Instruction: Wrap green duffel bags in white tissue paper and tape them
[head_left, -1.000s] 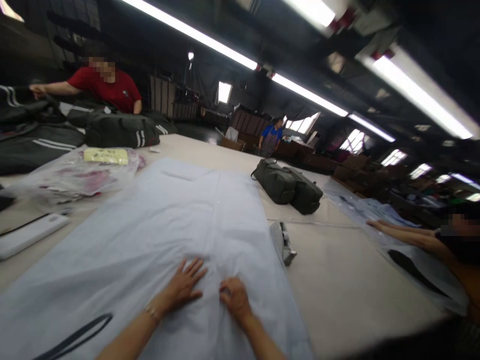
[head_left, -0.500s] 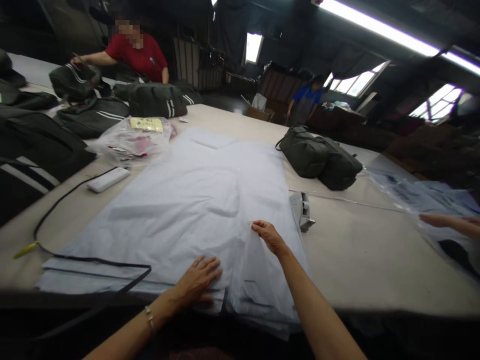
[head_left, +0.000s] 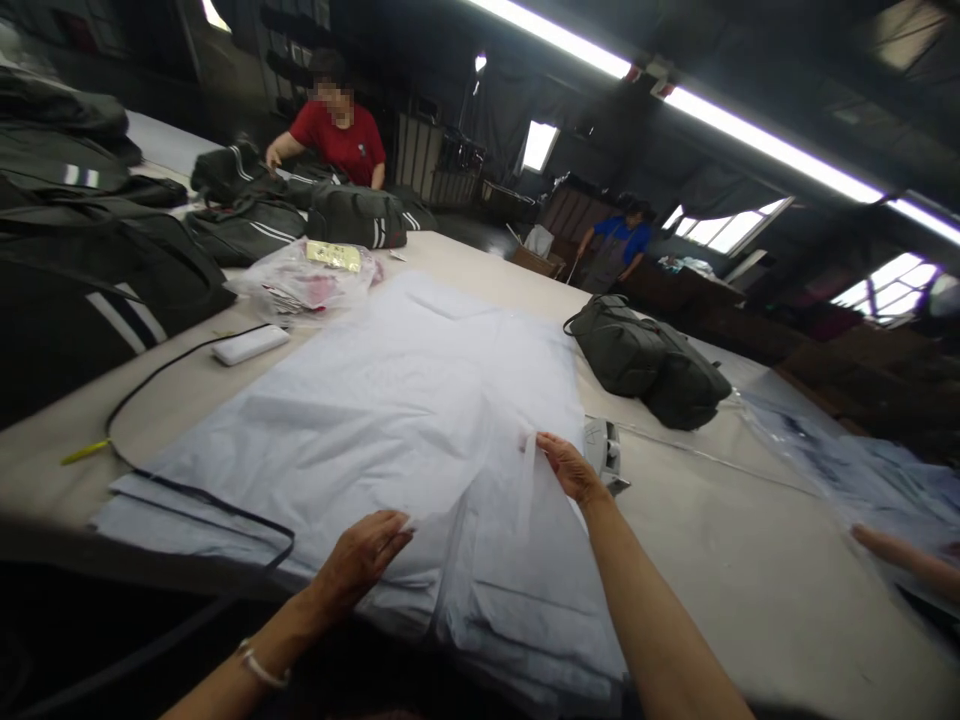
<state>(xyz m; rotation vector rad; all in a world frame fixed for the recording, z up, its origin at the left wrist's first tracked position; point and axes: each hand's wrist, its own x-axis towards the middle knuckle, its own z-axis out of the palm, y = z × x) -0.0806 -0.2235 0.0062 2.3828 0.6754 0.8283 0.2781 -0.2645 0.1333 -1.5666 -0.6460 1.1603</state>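
A stack of whitish, translucent plastic bags lies spread over the table in front of me, its near edges layered. My right hand pinches the edge of a thin plastic bag on the right side of the stack, lifting it a little. Low over the stack's near part, my left hand has its fingers and thumb drawn together on a bit of the plastic at the fingertips. Just beyond my right hand sits a grey tape dispenser.
Dark green bags crowd the left, and two more dark green bags stand at the right. A clear bag with a yellow label, a white box-shaped device and a black cord lie leftward. A co-worker's hand is at far right.
My left hand has gone from lying flat with spread fingers to a pinch, slightly left. My right hand has shifted right with the plastic edge. The view has tilted and turned left.
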